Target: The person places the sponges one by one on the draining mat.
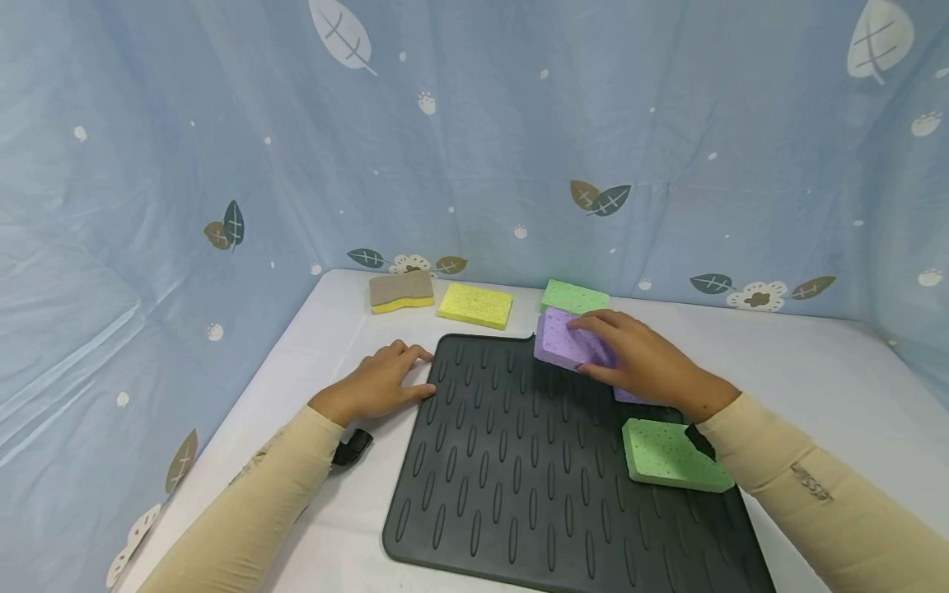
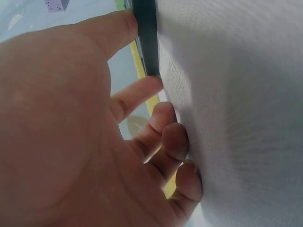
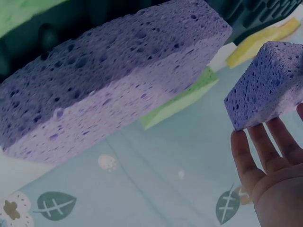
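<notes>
Right hand (image 1: 643, 362) is on a purple sponge (image 1: 567, 339), fingers curled over its top, thumb against the near side, gripping it at the far edge of the black ribbed mat (image 1: 519, 461). A second purple sponge (image 3: 109, 80) seems to lie under the palm, though the head view hides most of it. Just behind the fingertips sits a green sponge (image 1: 574, 296). Left hand (image 1: 378, 383) rests flat, fingers loosely spread, fingertips touching the mat's left edge.
</notes>
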Tool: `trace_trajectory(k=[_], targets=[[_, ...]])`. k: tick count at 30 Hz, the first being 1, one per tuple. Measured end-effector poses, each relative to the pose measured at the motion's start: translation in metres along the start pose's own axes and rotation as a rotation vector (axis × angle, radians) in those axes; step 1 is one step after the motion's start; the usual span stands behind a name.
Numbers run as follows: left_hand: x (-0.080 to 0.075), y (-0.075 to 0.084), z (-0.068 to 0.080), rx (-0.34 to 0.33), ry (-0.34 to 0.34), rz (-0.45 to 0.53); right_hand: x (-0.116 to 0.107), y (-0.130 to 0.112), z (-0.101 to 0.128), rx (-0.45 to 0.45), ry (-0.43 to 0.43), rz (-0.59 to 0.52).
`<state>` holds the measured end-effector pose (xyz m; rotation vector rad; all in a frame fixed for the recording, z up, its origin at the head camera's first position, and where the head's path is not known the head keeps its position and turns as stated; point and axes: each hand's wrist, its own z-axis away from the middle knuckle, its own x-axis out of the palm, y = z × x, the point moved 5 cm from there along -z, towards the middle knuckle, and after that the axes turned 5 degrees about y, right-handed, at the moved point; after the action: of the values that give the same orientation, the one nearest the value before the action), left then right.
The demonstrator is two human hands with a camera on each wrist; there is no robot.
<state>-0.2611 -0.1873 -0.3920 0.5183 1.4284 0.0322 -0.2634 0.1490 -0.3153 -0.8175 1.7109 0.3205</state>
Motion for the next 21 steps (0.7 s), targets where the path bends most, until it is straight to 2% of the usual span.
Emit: trace_trajectory(k=[11,21], targets=[[0.001,0.0,0.0,-0.001,-0.001,0.001,0.016,0.001,-0.005,0.013,-0.079,-0.025],[0.0,-0.001,-0.001,0.002,-0.001,0.0,0.026,-0.002,-0.006,-0.029,-0.128,-0.013]])
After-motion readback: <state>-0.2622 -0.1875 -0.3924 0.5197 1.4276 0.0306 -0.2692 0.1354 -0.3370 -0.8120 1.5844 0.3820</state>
